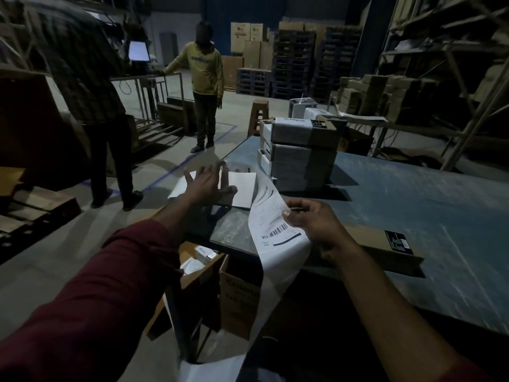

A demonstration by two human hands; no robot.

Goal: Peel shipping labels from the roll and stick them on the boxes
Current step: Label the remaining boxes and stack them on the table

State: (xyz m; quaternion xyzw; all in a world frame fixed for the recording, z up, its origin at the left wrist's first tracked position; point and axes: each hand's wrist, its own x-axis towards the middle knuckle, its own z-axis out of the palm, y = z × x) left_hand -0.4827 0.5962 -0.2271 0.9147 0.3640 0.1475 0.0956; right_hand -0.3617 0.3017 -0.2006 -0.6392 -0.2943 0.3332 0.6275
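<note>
The left hand (pixel 208 183) reaches with fingers spread above a white sheet (pixel 242 188) on the table (pixel 413 202); contact looks unlikely in the dimness. The label strip (pixel 278 224) trails off the table edge, its lower end cut off. The right hand (pixel 311 223) pinches it over a flat box (pixel 385 248), behind which stacked boxes (pixel 301 153) stand.

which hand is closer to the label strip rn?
Right. The right hand pinches the label strip at its edge; the left hand is spread open over white sheets further left.
</note>
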